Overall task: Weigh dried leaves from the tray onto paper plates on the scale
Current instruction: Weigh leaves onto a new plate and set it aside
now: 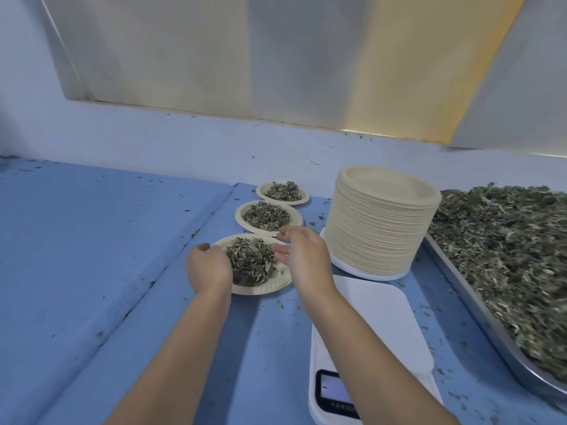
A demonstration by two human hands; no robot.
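The nearest paper plate (270,289) sits on the blue table, heaped with dried leaves (251,262). My left hand (208,266) lies over its left rim with the back of the hand up and the thumb off the rim; its fingertips are hidden among the leaves. My right hand (302,259) hovers at the plate's right rim, thumb and fingers apart and holding nothing. The white scale (368,342) at bottom centre-right has a bare platform. At the right, the steel tray (478,305) holds a large pile of dried leaves (506,246).
Two more filled paper plates (268,217) (283,193) stand in a row behind the nearest one. A tall stack of empty paper plates (380,222) stands between them and the tray. Leaf crumbs are scattered over the blue table (92,256), and a wall runs along the back.
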